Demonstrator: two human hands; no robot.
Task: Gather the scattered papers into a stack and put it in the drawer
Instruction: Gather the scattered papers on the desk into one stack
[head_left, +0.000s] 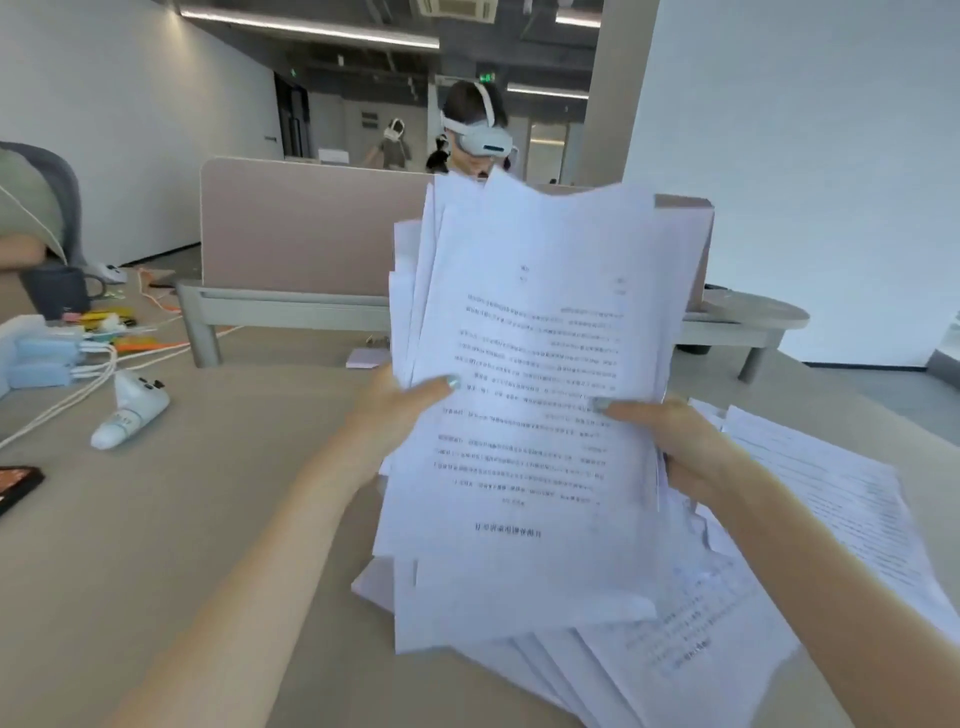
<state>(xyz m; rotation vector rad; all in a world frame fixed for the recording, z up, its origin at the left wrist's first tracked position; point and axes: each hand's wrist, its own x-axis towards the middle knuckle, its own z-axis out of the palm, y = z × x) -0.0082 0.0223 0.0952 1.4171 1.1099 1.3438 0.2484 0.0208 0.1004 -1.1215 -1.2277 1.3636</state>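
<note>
Clearly my left hand (395, 410) and right hand (685, 447) grip the floppy paper bundle (524, 395) at nine and three o'clock (edges ragged), above loose sheets (675, 639) on the surface (208, 519).

Uneven printed paper stack (524, 415), upright

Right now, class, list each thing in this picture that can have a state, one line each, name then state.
held papers: lifted off the table, uneven, gripped at both sides
loose papers: lying fanned out on the table, not yet gathered
left hand: closed on the held papers
right hand: closed on the held papers
mug: upright
phone: lying flat
</note>
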